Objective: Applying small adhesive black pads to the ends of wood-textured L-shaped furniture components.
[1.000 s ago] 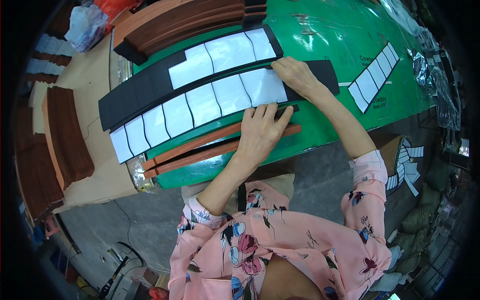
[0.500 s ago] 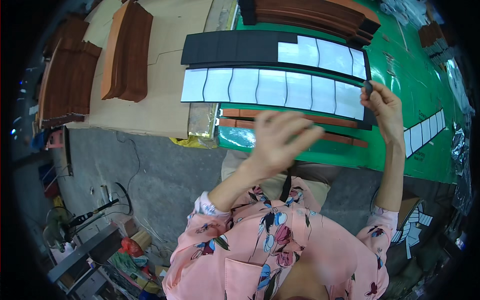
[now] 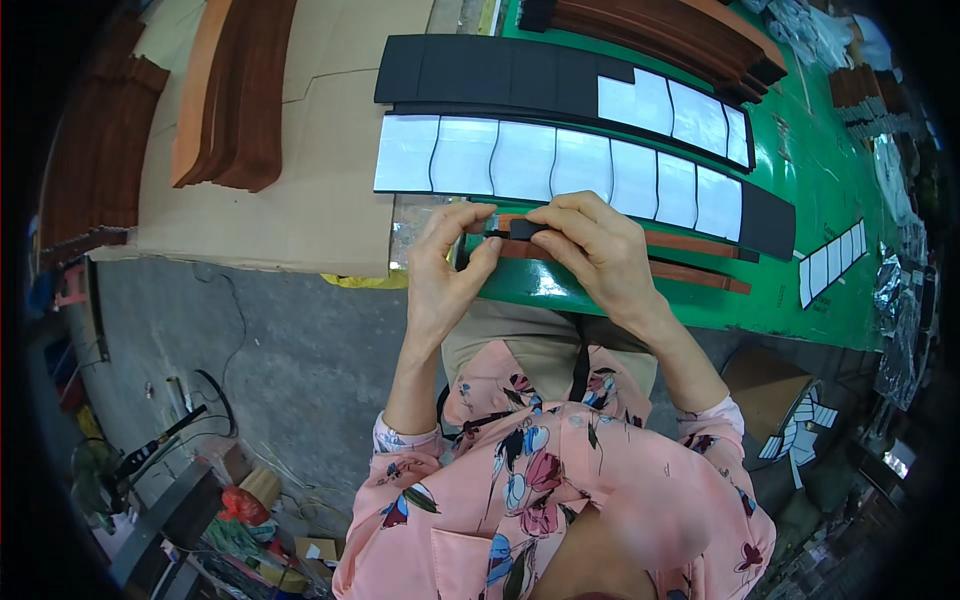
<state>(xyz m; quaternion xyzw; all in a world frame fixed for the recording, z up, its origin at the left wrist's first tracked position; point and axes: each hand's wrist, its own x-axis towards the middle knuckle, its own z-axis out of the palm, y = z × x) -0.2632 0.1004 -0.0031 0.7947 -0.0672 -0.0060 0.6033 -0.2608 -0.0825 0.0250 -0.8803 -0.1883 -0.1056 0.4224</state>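
Note:
Over the near edge of the green work surface, my two hands meet at the left end of some reddish-brown strips. My right hand (image 3: 600, 245) pinches a small black pad (image 3: 524, 230) between thumb and fingertips. Opposite it, my left hand (image 3: 447, 262) is closed, thumb and index finger around something dark beside the pad that I cannot make out. The upper strip (image 3: 690, 244) passes behind my right hand, with a second strip (image 3: 700, 277) nearer me. Just beyond lies a black sheet (image 3: 768, 216) covered mostly with white pieces (image 3: 525, 160). Behind that is another black sheet (image 3: 480, 72), partly covered in white.
Brown curved mouldings stand at the far edge (image 3: 650, 35) and on the cardboard (image 3: 330, 150) to the left. A short white-covered strip (image 3: 832, 262) lies at the right. Clear plastic wrap (image 3: 895, 290) hangs along the right edge. A carton (image 3: 760, 395) stands on the floor below.
My right hand has come left from the right end of the white-covered sheet, carrying the black pad. My left hand has moved left and closed beside it. The whole view has shifted slightly.

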